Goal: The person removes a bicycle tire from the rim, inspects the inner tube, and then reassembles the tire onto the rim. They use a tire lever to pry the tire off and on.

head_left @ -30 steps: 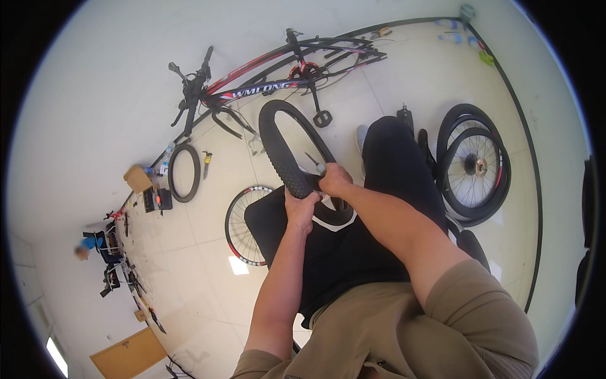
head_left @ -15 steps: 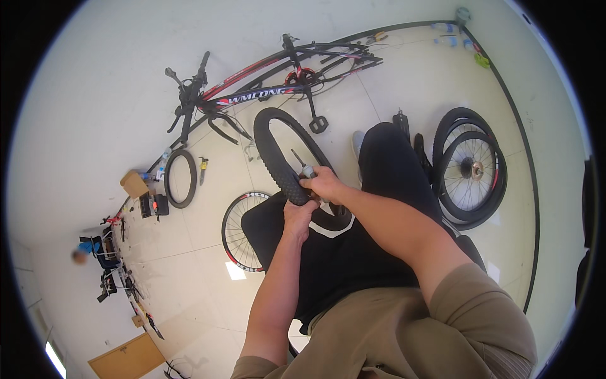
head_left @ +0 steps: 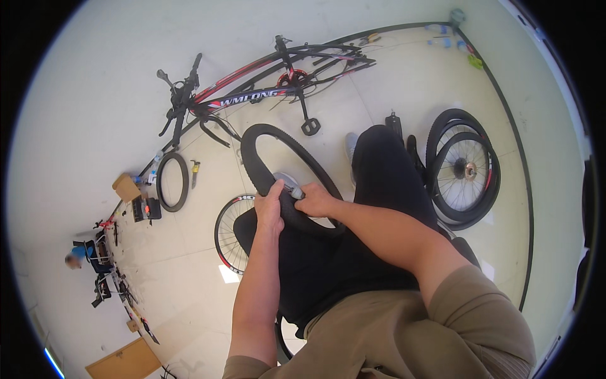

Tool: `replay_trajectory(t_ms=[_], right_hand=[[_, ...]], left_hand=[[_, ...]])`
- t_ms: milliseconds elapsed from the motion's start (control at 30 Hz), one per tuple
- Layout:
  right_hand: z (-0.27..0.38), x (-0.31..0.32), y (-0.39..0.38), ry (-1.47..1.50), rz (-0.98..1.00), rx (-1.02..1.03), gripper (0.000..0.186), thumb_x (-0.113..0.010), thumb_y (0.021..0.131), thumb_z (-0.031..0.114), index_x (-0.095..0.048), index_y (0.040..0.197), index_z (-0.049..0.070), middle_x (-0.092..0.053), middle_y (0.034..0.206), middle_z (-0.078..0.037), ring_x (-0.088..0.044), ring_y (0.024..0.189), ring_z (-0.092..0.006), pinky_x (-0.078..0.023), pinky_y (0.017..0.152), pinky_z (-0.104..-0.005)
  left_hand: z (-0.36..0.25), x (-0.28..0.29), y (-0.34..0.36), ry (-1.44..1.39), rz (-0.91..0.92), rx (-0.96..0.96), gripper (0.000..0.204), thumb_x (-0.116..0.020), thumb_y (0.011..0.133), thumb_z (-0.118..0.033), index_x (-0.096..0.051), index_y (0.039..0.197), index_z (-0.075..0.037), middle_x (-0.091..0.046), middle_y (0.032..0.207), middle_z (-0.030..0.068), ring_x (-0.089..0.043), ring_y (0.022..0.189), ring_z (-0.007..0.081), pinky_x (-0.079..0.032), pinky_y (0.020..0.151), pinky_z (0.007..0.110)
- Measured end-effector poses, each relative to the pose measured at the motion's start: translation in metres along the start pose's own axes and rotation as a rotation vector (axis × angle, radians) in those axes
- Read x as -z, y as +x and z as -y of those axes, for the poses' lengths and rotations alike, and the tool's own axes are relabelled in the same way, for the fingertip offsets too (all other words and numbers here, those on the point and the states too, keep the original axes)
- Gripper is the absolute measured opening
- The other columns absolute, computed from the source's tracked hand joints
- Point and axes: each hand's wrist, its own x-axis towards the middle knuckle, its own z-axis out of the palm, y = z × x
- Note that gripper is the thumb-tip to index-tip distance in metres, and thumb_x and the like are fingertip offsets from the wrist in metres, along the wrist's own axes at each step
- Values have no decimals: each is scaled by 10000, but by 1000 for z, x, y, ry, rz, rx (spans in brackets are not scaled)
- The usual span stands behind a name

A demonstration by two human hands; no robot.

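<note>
At twelve o'clock a red and black bicycle frame [head_left: 265, 95] lies on the pale floor [head_left: 391, 107] with both wheels off, so the stripping down looks done. At three o'clock two spoked wheels [head_left: 464, 170] lie stacked, tyres on them. At eight o'clock of centre a bare red-edged rim [head_left: 228, 230] lies flat by the person's knee, apparently awaiting its tyre, and a loose black inner tube [head_left: 172, 182] lies coiled at nine o'clock. In the centre the black knobby tyre [head_left: 278, 164] stands off any rim, resting on the lap, its near arc gripped by both hands. The left hand [head_left: 270, 207] is clenched around the tread; the right hand [head_left: 314, 202], just beside it, clasps the tyre and pinches a small silvery piece [head_left: 291, 187], which cannot be identified. Mounting seems barely begun.
</note>
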Motion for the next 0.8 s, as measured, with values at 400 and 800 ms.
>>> replay_trajectory(t_ms=[400, 800], right_hand=[[23, 9, -20, 24, -151, -14, 369, -689, 748, 241, -698, 1053, 32, -701, 1006, -250, -675, 992, -400, -529, 900, -465], [-14, -8, 0, -32, 11, -258, 316, -613, 786, 149, -725, 1062, 44, -705, 1066, -236, -689, 1024, -373, -544, 900, -434]], left_hand=[[-4, -22, -22, -105, -154, -254, 266, -683, 835, -57, -619, 1077, 32, -686, 957, 95, -668, 835, 213, -547, 769, 331], [20, -4, -10, 356, -186, -273, 527, -798, 816, -147, -538, 1235, 39, -658, 1094, 135, -648, 954, 225, -531, 858, 346]])
